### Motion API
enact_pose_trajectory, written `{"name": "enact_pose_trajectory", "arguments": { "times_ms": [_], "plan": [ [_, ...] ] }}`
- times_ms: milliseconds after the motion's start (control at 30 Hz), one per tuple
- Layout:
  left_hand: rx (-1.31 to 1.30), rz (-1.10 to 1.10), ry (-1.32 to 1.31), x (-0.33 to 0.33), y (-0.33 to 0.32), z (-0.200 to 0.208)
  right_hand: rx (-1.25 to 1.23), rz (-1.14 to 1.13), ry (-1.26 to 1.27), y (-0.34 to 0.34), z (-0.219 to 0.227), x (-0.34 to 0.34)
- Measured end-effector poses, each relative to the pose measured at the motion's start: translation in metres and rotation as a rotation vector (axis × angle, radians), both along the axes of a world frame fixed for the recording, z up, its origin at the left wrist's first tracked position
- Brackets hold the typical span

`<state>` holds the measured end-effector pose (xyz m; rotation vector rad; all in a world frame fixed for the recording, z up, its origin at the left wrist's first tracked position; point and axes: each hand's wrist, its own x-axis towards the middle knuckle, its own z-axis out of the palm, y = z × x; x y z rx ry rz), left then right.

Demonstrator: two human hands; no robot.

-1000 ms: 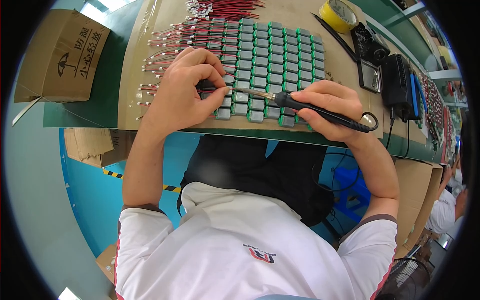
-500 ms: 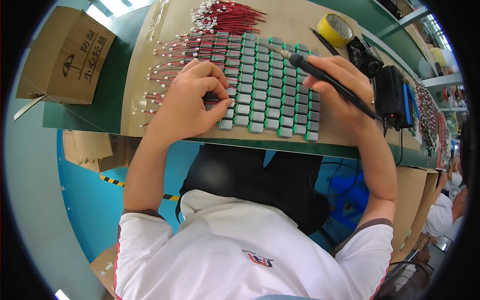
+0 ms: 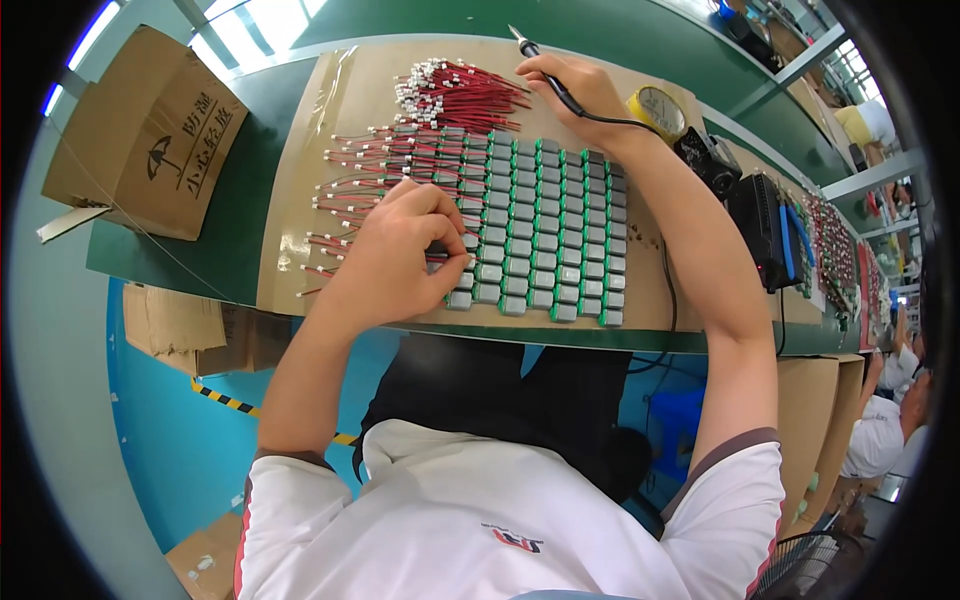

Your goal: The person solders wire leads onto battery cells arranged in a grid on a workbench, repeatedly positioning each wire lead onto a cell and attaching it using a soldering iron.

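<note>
My right hand (image 3: 588, 92) grips a soldering iron (image 3: 528, 47) by its black handle, out past the far edge of the brown board, tip pointing away and to the left. My left hand (image 3: 405, 255) rests over the left side of a grid of small grey and green battery packs (image 3: 545, 215). Thumb and forefinger are pinched together at a pack; what lies between them is too small to tell. Red and black wires with white connectors (image 3: 345, 180) fan out leftward from the left columns of packs. A heap of loose red wires (image 3: 465, 95) lies beyond the grid.
A roll of yellow tape (image 3: 655, 110), a black device (image 3: 708, 160) and a black soldering station (image 3: 760, 230) stand at the right. The iron's cord (image 3: 668, 280) hangs over the front edge. A cardboard box (image 3: 150, 140) sits far left. Other people work at far right.
My right hand has swung the soldering iron away from over the packs, up and left past the wire heap. The left hand stays pinched at the packs. The whole view has shifted slightly.
</note>
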<state>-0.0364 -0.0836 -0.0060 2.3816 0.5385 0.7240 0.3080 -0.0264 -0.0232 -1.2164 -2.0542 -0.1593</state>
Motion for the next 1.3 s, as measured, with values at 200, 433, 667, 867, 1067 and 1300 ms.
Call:
{"name": "enact_pose_trajectory", "arguments": {
  "times_ms": [200, 433, 667, 867, 1067, 1300],
  "plan": [
    [-0.008, -0.003, 0.006, -0.002, 0.000, 0.000, -0.061, -0.007, 0.012, 0.034, -0.011, -0.006],
    [0.013, -0.003, -0.012, -0.001, 0.000, 0.000, -0.067, -0.038, -0.022, 0.036, -0.011, -0.012],
    [0.009, -0.017, -0.021, 0.000, 0.001, -0.001, -0.093, -0.045, 0.037, 0.037, -0.015, -0.009],
    [0.006, -0.003, -0.012, -0.001, 0.000, -0.001, -0.142, -0.030, 0.050, 0.037, -0.012, -0.014],
    [0.018, -0.015, -0.019, 0.001, 0.002, -0.002, -0.080, -0.094, 0.072, 0.029, -0.009, -0.005],
    [0.017, -0.009, -0.010, -0.001, -0.001, 0.001, 0.093, -0.116, 0.057, -0.014, 0.023, 0.000]
  ]
}}
